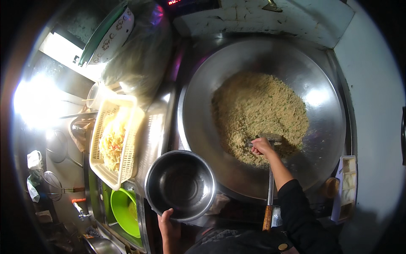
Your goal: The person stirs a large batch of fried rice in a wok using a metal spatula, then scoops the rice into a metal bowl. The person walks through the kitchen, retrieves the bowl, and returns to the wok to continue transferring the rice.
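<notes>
My left hand (168, 222) grips the near rim of a deep, dark round bowl (180, 187), thumb over the edge. Nothing shows inside the bowl, which sits left of a large metal wok (203, 114). In the wok lies a broad heap of pale, crumbly food (263, 104) flecked with green. My right hand (261, 146) is at the heap's near edge, fingers curled, beside the grey head of a long-handled spatula (273, 137). Whether the fingers hold anything is unclear. The spatula's wooden handle (267, 217) points towards me, and my forearm hides part of its shaft.
Left of the wok stands a cream plastic basket (95, 158) of pale shreds. Below it is a bright green basin (122, 216). A divided white container (345, 190) stands at the right. Behind the basket are a plastic bag (146, 54) and a patterned basin (111, 38).
</notes>
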